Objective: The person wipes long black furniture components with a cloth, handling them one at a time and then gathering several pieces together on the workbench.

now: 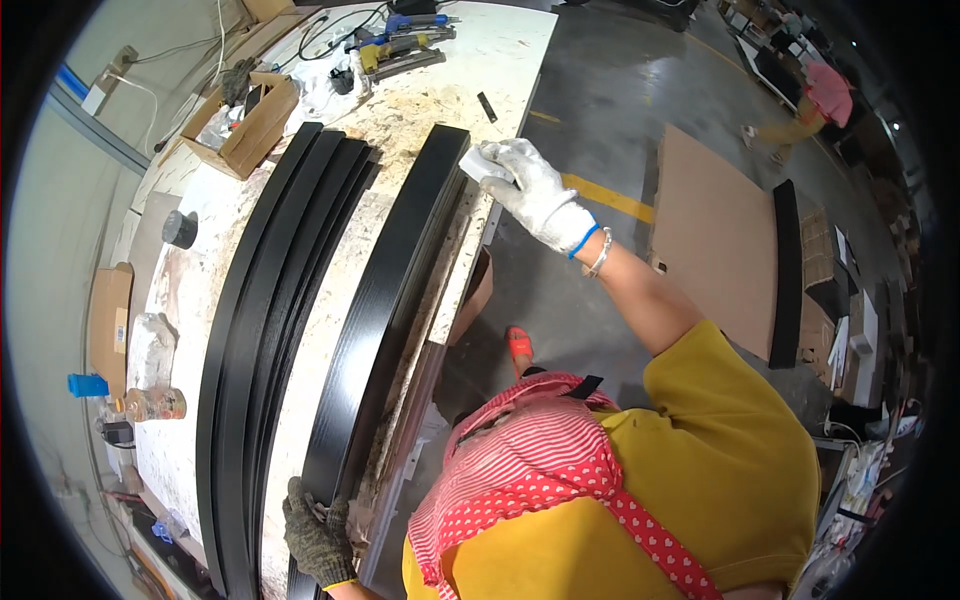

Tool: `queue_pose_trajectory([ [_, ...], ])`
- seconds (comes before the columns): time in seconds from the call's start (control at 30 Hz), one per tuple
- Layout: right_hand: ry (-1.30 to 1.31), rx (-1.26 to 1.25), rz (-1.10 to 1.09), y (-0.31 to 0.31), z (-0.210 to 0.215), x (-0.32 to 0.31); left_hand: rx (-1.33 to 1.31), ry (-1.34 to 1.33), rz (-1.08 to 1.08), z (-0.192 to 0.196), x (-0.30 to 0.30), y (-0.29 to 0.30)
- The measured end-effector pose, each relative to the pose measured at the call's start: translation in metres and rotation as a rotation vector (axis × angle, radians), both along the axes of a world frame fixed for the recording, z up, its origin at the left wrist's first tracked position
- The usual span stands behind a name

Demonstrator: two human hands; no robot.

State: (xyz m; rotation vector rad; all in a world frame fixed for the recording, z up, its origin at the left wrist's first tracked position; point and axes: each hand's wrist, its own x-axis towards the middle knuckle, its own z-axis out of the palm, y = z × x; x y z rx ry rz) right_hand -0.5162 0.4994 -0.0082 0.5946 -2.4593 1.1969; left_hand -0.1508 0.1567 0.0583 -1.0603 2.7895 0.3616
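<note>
A long black board [385, 290] with visible wood grain lies lengthwise near the right edge of the worktable. My left hand [320, 535], in a dark green-grey knit glove, is closed round its near part. My right hand [538, 195], in a white glove with a blue cuff, pinches a small white block [484, 165] beside the board's far end. Whether the block touches the board's edge I cannot tell. To the left, several more black boards [262, 330] lie side by side in a stack.
The pale, stained worktable [510, 50] carries power tools [405, 45], a wooden box [245, 130], a dark round lump [180, 229] and a bottle [155, 403]. Right of me stands a large cardboard sheet [710, 240] beside another black board [787, 270]. A person [825, 95] is farther off.
</note>
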Motion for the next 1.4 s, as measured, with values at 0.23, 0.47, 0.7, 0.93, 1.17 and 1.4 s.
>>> queue_pose_trajectory([
  [0.23,0.034,0.195,-0.024,0.012,-0.021,-0.053,0.097,0.103,-0.026,-0.021,0.014,-0.023],
  [0.47,0.079,0.074,0.002,0.016,-0.016,-0.072,0.039,0.052,-0.017,-0.011,0.006,-0.011],
  [0.7,0.079,0.040,0.086,-0.003,-0.049,-0.049,-0.062,0.011,-0.080,-0.010,0.004,-0.011],
  [0.93,-0.103,0.137,0.372,-0.069,-0.027,0.069,-0.009,-0.001,-0.019,-0.002,0.001,-0.004],
  [1.17,0.340,0.042,0.116,-0.043,-0.044,-0.016,-0.036,-0.064,-0.041,0.004,-0.010,0.002],
  [1.4,0.191,-0.075,0.641,-0.110,-0.037,0.101,-0.101,0.012,-0.098,-0.006,0.007,-0.004],
])
